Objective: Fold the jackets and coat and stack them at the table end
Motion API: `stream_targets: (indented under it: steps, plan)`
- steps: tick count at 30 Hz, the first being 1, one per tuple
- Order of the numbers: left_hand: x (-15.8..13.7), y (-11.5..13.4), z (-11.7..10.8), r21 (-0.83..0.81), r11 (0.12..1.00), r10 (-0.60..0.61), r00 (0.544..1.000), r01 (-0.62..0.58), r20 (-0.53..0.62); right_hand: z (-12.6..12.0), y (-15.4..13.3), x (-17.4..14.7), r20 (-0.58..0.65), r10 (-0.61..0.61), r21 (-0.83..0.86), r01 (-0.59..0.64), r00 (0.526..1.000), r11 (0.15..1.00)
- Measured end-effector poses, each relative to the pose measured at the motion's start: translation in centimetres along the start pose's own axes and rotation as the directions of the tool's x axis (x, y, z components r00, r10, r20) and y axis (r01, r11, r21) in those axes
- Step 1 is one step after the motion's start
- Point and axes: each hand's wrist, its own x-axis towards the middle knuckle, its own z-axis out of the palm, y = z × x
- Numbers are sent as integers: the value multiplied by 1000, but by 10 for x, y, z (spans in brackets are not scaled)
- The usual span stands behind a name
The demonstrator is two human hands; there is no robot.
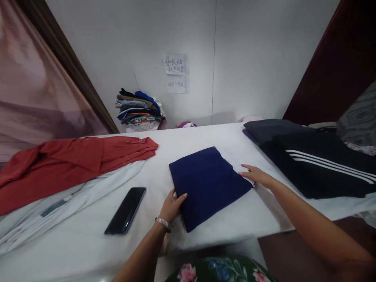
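A navy blue garment, folded into a rough square, lies in front of me on the white-covered table. My left hand, with a silvery bracelet at the wrist, grips its left edge; the thumb lies on top and the other fingers go underneath. At the opposite edge, my right hand rests with its fingers stretched out towards the cloth. A bit of white shows by the right palm, and I cannot make out what it is. A dark phone lies to the left of my left hand.
On the left lie a red shirt and a white garment. At right are folded dark clothes, one with white stripes. Behind the table, a clothes stack stands against the wall, beside handwritten paper signs.
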Motion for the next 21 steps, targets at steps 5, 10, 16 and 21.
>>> stream_targets:
  steps: [5, 10, 16, 21]
  plan:
    - [-1, 8, -4, -130, 991, 29, 998, -36, -54, 10, -5, -12, 116, 13, 355, -54, 993, 933]
    - [-11, 20, -16, -230, 961, -150, 989, 150, 16, 28, -6, -33, 216, -6, 565, -120, 976, 816]
    - [-15, 22, -15, -172, 950, -250, 965, 259, 74, 37, -18, -37, 258, -154, 741, -94, 954, 665]
    - [-16, 34, -14, -43, 988, -147, 988, 145, -51, 23, -51, -40, 148, -279, 798, 52, 949, 600]
